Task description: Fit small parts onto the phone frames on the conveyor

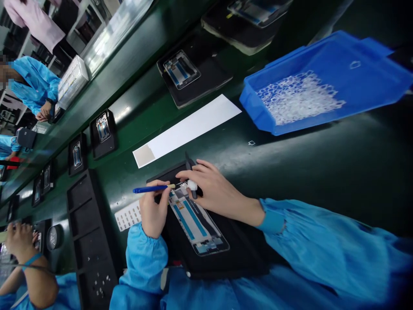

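Observation:
An opened phone [198,224], with blue strips along its frame, lies on a black pad [238,254] in front of me. My left hand [154,211] is closed on a blue pen-like tool [150,189], its pale yellow tip over the phone's upper end. My right hand [216,189] hovers over the same end, fingers bent around a dark slim tool [188,162] that sticks up past them. Something white [192,185] shows at my right fingertips; its kind is unclear. My fingers partly hide the phone's top edge.
A blue bin [290,120] holds many thin white frames; one loose frame [251,143] lies on the bench. Nearby are a white strip [193,129], a dotted sheet [127,216] and a black compartment tray [82,219]. Other phones [182,69] rest on pads. A co-worker's hand [21,241] is at left.

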`<state>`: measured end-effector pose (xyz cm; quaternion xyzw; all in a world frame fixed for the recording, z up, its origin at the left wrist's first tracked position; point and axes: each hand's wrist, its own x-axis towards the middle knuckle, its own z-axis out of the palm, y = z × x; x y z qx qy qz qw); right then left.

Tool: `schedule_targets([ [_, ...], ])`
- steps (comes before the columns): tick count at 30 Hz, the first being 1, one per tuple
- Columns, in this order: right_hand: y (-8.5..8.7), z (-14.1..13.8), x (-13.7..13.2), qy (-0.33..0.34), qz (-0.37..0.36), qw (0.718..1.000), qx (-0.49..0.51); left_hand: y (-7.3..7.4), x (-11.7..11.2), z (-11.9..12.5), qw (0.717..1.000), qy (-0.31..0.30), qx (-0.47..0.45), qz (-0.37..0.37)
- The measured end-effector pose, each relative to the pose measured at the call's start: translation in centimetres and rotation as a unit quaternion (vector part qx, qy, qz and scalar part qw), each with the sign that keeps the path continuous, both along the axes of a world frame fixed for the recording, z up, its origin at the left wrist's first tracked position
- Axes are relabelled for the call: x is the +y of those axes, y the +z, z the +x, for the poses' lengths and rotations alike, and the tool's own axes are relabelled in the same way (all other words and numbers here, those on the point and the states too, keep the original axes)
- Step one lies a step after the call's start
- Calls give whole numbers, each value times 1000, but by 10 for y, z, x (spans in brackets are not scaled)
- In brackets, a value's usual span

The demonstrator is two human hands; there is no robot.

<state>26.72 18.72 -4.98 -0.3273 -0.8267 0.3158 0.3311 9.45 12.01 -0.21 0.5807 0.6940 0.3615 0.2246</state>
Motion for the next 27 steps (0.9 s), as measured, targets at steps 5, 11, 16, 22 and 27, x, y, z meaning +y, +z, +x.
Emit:
schedule_targets([
  [5,0,0,-1,-1,-3,1000,-7,2,1,3,999,-25,30,-17],
  [11,-6,-1,-2,-15,16,1000,-11,0,3,5,996,-41,78,-20],
  [16,-5,-1,-3,-18,18,1000,-18,2,3,7,986,-60,157,3],
  [22,-1,1,-1,-2,14,1000,-28,6,4,13,972,-92,211,37],
  [27,-1,2,0,2,8,999,-35,6,4,13,971,-102,213,31],
])
